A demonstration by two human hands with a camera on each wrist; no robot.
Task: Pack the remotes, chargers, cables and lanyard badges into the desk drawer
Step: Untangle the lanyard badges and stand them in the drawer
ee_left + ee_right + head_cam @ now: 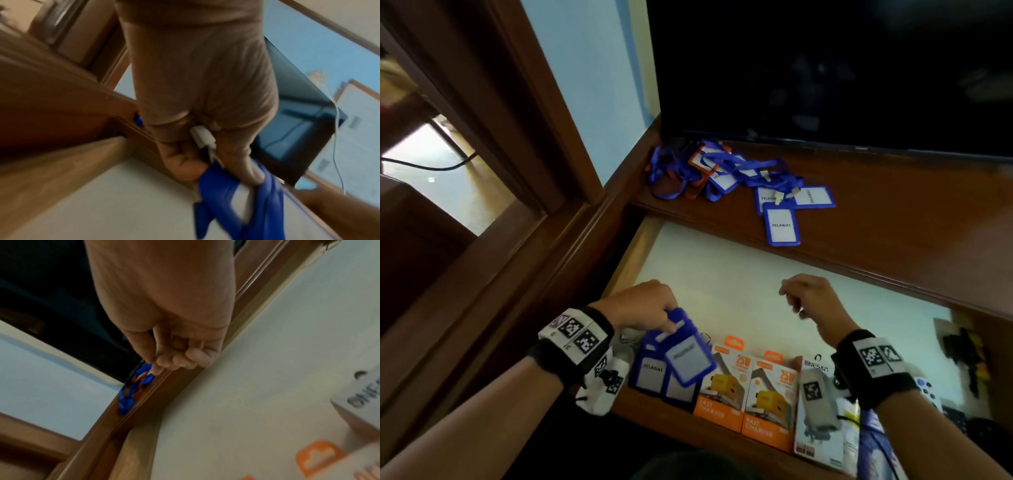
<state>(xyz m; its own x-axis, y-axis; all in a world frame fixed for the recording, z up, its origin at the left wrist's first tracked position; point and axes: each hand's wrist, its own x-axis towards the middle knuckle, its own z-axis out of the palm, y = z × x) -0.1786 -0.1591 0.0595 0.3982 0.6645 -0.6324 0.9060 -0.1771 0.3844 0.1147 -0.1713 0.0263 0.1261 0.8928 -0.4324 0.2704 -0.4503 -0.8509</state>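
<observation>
Badges [781, 224] read "PELAWAT"; charger boxes [768, 401] "25W FAST CHARGER"; white box [815, 365] "ONESAM".

An open desk drawer [650, 240] sits below a desktop [893, 212], with items in both.

At the drawer's near edge, a row runs left to right: badge holders [654, 370], two charger boxes [717, 387] side by side, a third box [815, 411], then remotes [928, 390] at the far right. The left hand [643, 305] holds one badge [688, 359] above the holders; the right hand [811, 301] hangs over the drawer's middle. On the desktop behind, a heap of lanyard badges [739, 178] lies before a screen [825, 68], at its left corner.
</observation>
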